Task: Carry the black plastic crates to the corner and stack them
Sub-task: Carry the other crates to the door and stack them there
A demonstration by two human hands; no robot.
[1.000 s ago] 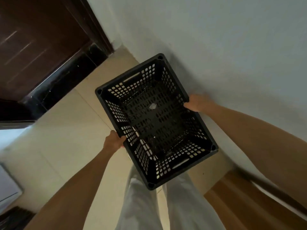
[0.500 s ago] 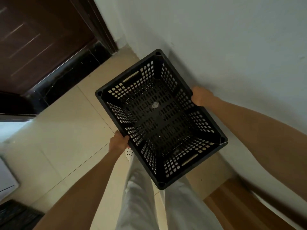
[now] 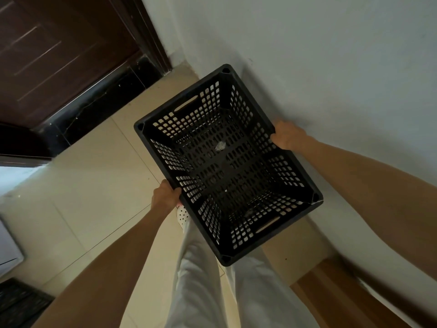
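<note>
Left hand grip: left hand (image 3: 165,197) is curled over the rim of the near-left long side of the black crate (image 3: 165,108), fingers wrapped under the edge and out of sight.
Right hand grip: right hand (image 3: 287,136) clasps the opposite long rim, knuckles up, fingers folded over the edge.
Crate position: held off the floor between both hands, open side up, above the person's pale trousers (image 3: 201,280).
Crate contents: one small pale scrap (image 3: 220,146) on the slotted bottom.
Crate surroundings: right side close to the white wall (image 3: 331,67); contact cannot be judged.
Footwear: white perforated shoe (image 3: 182,215) shows just below the left hand.
Floor: beige tiles (image 3: 94,185).
Far corner: dark wooden door (image 3: 59,48) with black threshold (image 3: 94,102), beyond the crate.
</note>
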